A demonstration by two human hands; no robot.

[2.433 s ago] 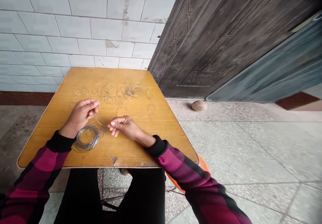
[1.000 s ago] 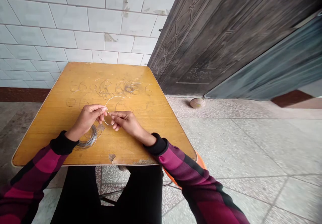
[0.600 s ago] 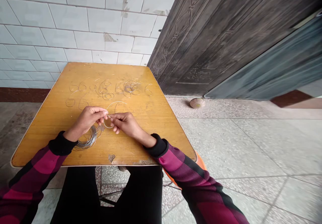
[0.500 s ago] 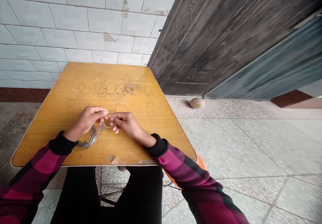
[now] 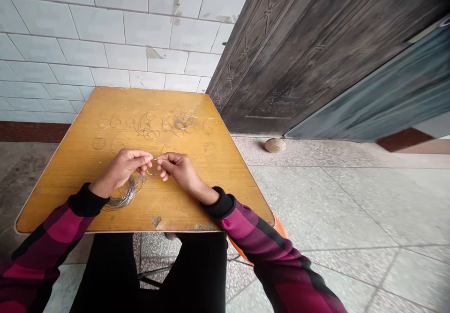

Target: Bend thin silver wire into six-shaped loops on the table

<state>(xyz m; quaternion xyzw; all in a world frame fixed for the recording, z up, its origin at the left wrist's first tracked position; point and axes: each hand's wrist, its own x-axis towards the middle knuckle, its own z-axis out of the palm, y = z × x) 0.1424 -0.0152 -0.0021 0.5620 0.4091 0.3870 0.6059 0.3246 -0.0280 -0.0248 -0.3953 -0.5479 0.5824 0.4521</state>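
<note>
Between my hands is a thin metal wire [image 5: 151, 174] bent into a small loop, above the wooden table [image 5: 197, 196]. My left hand [image 5: 128, 165] is closed, pinching the wire between thumb and forefinger. From the other side my right hand [image 5: 177, 168] pinches the same wire, its fingertips a short gap from the left ones. A coil of silvery wire [image 5: 127, 196] lies on the table below my left hand, partly hidden by that wrist. Several bent wire pieces [image 5: 144, 124] are scattered farther back, with a denser heap [image 5: 183, 121] on their right.
White wall tiles [image 5: 105, 60] rise behind the table. A dark carved door [image 5: 281, 69] stands to the right, and a round stone-like object [image 5: 275, 145] sits on the floor before it. An orange seat edge [image 5: 280, 227] shows by the table's right corner.
The long free end of wire that arched behind my hands no longer shows there. My right hand has shifted slightly up, and the loop now looks flatter, with wire stretched between my fingertips.
</note>
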